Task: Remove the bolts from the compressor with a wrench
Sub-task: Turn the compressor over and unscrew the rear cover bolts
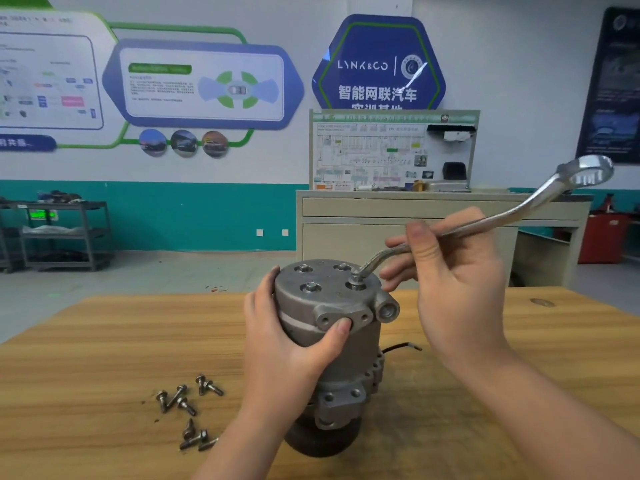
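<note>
A grey metal compressor [349, 344] stands upright on the wooden table [104, 358]. My left hand [294, 337] wraps around its left side, thumb on the front flange. My right hand [450, 271] grips the shaft of a silver ring wrench [519, 209]. The wrench's lower ring end sits on a bolt [356, 281] at the right of the compressor's top face. Three more bolts [310, 287] remain in that top face. The wrench's free ring end points up and to the right.
Several loose bolts [188, 408] lie on the table to the left of the compressor. A black wire [401, 346] sticks out behind it on the right. A beige cabinet [381, 216] with a diagram board stands beyond the table; grey shelving [62, 233] is at far left.
</note>
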